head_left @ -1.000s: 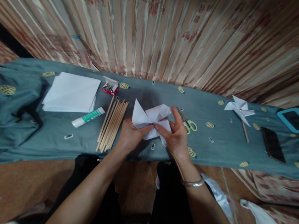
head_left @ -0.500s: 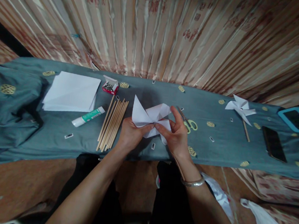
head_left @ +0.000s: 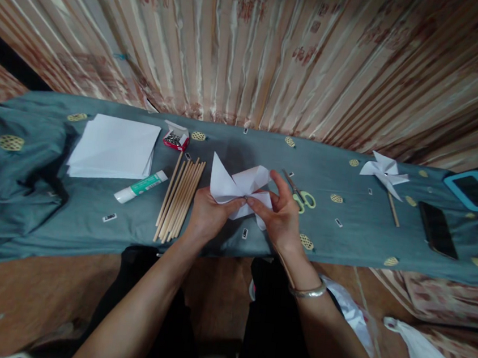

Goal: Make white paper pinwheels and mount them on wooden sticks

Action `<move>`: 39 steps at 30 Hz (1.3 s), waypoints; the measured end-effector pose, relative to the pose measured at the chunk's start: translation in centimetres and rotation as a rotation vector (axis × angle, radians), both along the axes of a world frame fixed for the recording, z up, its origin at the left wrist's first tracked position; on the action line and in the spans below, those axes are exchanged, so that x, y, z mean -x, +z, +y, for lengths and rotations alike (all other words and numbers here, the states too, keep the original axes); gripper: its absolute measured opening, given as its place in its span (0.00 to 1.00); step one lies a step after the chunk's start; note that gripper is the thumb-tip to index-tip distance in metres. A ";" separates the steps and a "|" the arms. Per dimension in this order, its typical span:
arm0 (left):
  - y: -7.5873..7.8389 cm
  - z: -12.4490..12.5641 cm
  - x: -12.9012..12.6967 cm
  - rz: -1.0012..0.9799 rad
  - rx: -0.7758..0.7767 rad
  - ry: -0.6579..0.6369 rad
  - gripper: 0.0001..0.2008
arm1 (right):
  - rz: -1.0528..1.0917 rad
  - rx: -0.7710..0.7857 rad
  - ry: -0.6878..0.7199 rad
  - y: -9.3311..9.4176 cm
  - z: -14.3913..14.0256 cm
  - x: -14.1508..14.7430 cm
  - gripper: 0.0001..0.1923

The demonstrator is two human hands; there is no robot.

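1. Striped, shiny curtain fabric fills the background behind a long table covered in blue-grey cloth.
2. White paper stack lies well to the left of the hands, at the cloth's far side.
3. Half-formed paper pinwheel sits at the cloth's middle near edge, lifted slightly; its blades spread left to right, one tip pointing up and left. Folding looks mostly done; no stick is attached yet.
4. Left hand and right hand meet at its centre, thumbs and fingertips pinching the gathered corners.
5. Wooden sticks lie just left of the hands, pointing away from the person.
6. Finished pinwheel rests far right.
7. Scissors lie just right; glue stick lies left.
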State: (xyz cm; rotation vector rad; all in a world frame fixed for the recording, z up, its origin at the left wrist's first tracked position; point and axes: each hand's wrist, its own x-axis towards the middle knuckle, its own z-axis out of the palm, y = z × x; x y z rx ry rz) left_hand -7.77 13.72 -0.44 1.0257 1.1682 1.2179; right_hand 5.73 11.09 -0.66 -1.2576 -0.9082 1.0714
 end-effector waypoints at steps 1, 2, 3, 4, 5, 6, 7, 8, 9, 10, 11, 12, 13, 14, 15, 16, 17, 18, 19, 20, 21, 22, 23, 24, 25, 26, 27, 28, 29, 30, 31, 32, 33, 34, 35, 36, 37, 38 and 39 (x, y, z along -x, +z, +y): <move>0.0 0.0 0.0 -0.002 -0.003 0.001 0.12 | 0.002 -0.002 0.002 0.0 0.0 0.0 0.44; 0.0 0.0 0.0 -0.002 -0.004 0.003 0.12 | 0.003 -0.002 0.005 -0.1 0.0 0.0 0.44; -0.1 0.0 0.1 0.000 -0.005 0.004 0.12 | 0.005 0.001 0.009 -0.1 0.0 0.0 0.44; -0.1 -0.1 0.1 0.004 -0.006 0.003 0.13 | 0.006 0.005 0.013 -0.1 0.0 0.0 0.44; -0.1 -0.1 0.1 0.010 -0.005 0.000 0.13 | 0.006 0.011 0.017 -0.1 0.0 0.0 0.44; -0.2 -0.1 0.2 0.016 -0.005 -0.004 0.13 | 0.006 0.016 0.022 -0.1 0.0 0.0 0.44; -0.2 -0.1 0.2 0.020 -0.007 -0.008 0.13 | 0.006 0.020 0.026 -0.1 0.0 -0.1 0.44; -0.2 -0.1 0.3 0.023 -0.010 -0.012 0.14 | 0.005 0.021 0.030 -0.1 0.0 -0.1 0.43; -0.2 0.0 0.3 0.025 -0.011 -0.016 0.14 | 0.003 0.021 0.031 -0.1 0.0 -0.1 0.43; -0.2 0.0 0.3 0.027 -0.011 -0.019 0.14 | 0.000 0.022 0.033 -0.1 0.0 -0.1 0.43; -0.2 0.0 0.3 0.027 -0.008 -0.018 0.13 | -0.004 0.023 0.035 -0.1 0.0 -0.1 0.43; -0.2 0.0 0.3 0.027 -0.002 -0.016 0.13 | -0.007 0.023 0.035 -0.1 0.0 -0.1 0.43; -0.1 0.0 0.3 0.027 0.007 -0.013 0.13 | -0.009 0.024 0.036 -0.1 0.0 -0.1 0.43; 0.0 0.0 0.3 0.025 0.015 -0.009 0.12 | -0.008 0.023 0.036 -0.1 0.0 -0.1 0.43; 0.1 0.0 0.2 0.021 0.023 -0.006 0.12 | -0.006 0.023 0.036 -0.1 0.0 -0.1 0.43; 0.2 0.0 0.2 0.015 0.028 -0.001 0.11 | -0.007 0.022 0.036 -0.1 0.0 -0.1 0.43; 0.3 0.0 0.2 0.010 0.031 0.000 0.11 | -0.010 0.022 0.035 -0.1 0.0 -0.1 0.43; 0.4 0.0 0.2 0.009 0.034 -0.001 0.11 | -0.015 0.023 0.035 -0.1 0.0 -0.1 0.43; 0.5 0.0 0.2 0.008 0.038 0.000 0.11 | -0.022 0.023 0.037 -0.1 0.1 -0.1 0.42; 0.6 0.0 0.2 0.010 0.041 0.001 0.11 | -0.029 0.024 0.040 -0.1 0.1 -0.1 0.42; 0.6 -0.1 0.2 0.013 0.044 0.003 0.10 | -0.035 0.024 0.044 -0.1 0.1 -0.2 0.42; 0.7 -0.1 0.2 0.016 0.047 0.005 0.10 | -0.038 0.024 0.047 -0.1 0.1 -0.2 0.42; 0.8 -0.1 0.2 0.019 0.050 0.007 0.10 | -0.039 0.025 0.048 -0.1 0.1 -0.2 0.42; 0.8 -0.1 0.2 0.021 0.051 0.010 0.10 | -0.038 0.026 0.048 -0.1 0.1 -0.2 0.41; 0.9 -0.2 0.2 0.023 0.051 0.012 0.10 | -0.036 0.028 0.047 -0.1 0.1 -0.2 0.41; 0.9 -0.2 0.2 0.023 0.049 0.009 0.10 | -0.035 0.030 0.046 -0.1 0.0 -0.1 0.41; 0.8 -0.2 0.2 0.022 0.047 0.007 0.10 | -0.034 0.032 0.045 -0.1 0.0 -0.1 0.41; 0.8 -0.2 0.2 0.021 0.044 0.005 0.10 | -0.034 0.033 0.045 0.0 0.0 -0.1 0.41; 0.7 -0.2 0.2 0.020 0.041 0.002 0.10 | -0.033 0.036 0.046 0.0 0.0 -0.1 0.41; 0.6 -0.2 0.2 0.020 0.038 -0.001 0.10 | -0.031 0.039 0.047 0.1 0.0 0.0 0.41; 0.5 -0.1 0.2 0.018 0.034 -0.003 0.10 | -0.028 0.042 0.047 0.2 0.0 0.0 0.41; 0.3 -0.1 0.2 0.016 0.030 -0.005 0.10 | -0.022 0.045 0.046 0.2 0.0 0.0 0.41; 0.2 -0.1 0.3 0.011 0.026 -0.007 0.10 | -0.016 0.048 0.046 0.3 0.0 0.0 0.40; 0.2 -0.1 0.3 0.007 0.022 -0.010 0.11 | -0.010 0.050 0.046 0.3 0.0 0.0 0.40; 0.1 -0.1 0.3 0.005 0.020 -0.013 0.11 | -0.007 0.050 0.046 0.4 0.0 0.0 0.40; 0.1 -0.1 0.3 0.008 0.020 -0.015 0.11 | -0.007 0.050 0.047 0.4 0.0 0.0 0.39; 0.1 -0.1 0.3 0.015 0.023 -0.017 0.11 | -0.011 0.050 0.050 0.4 0.0 0.0 0.39; 0.1 -0.1 0.4 0.026 0.026 -0.018 0.11 | -0.015 0.051 0.052 0.4 -0.1 0.0 0.39; 0.1 -0.1 0.4 0.037 0.029 -0.018 0.11 | -0.018 0.051 0.054 0.3 -0.1 0.0 0.39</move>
